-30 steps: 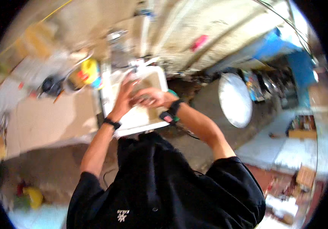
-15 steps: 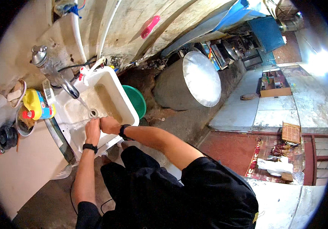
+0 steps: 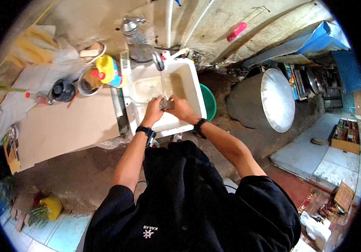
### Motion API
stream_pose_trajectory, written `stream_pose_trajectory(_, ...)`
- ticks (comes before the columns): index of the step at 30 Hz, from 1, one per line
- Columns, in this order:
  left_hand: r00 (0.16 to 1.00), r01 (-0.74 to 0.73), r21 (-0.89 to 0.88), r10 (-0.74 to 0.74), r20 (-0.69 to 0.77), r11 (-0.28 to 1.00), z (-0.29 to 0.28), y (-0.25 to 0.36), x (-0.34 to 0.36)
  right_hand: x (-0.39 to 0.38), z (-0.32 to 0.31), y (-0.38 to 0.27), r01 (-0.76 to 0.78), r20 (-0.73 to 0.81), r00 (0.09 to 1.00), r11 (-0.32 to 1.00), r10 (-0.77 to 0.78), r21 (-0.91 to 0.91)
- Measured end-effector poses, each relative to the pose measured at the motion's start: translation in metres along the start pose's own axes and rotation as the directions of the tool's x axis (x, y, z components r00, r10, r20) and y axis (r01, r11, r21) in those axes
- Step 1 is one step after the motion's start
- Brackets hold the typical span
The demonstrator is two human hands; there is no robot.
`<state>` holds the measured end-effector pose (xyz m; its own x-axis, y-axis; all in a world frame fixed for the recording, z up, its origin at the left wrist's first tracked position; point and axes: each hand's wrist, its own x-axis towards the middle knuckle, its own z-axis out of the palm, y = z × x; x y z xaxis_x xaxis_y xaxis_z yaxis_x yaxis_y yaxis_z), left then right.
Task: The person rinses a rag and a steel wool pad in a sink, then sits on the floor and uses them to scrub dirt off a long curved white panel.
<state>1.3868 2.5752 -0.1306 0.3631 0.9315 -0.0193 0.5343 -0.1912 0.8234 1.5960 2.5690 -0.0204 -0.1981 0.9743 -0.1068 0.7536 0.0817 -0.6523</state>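
My left hand (image 3: 153, 111) and my right hand (image 3: 182, 109) are closed round a small dark grey-brown object (image 3: 166, 105) that I cannot make out, inside the white sink (image 3: 194, 86). A thin stream of water falls on it from the curved metal tap (image 3: 158, 61). Left of the sink stand a yellow bottle with a red cap (image 3: 107, 69), a bowl with brown contents (image 3: 87, 86) and a dark round object (image 3: 63, 90).
A cardboard sheet (image 3: 63, 130) covers the left worktop. A green basin (image 3: 209, 101) sits beside the sink, and a large drum with a metal lid (image 3: 277, 101) stands further right. A pink item (image 3: 236, 31) hangs on the wall.
My view has turned, so the sink now appears nearer the middle. Compared with half a second ago, my hands are under the stream and the dark object between them shows.
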Motion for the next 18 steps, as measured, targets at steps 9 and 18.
stream_pose_trajectory(9, 0.890, -0.081, 0.032, 0.087, -0.447, 0.996, -0.082, 0.133, 0.021, 0.040, -0.065, -0.079, 0.074, -0.274, 0.962, 0.975, -0.014, 0.208)
stream_pose_trajectory(18, 0.835, -0.166, -0.002, 0.139, -0.532, 0.986, -0.128, 0.172, 0.041, 0.066, -0.089, -0.112, 0.098, -0.308, 0.951, 0.975, -0.033, 0.199)
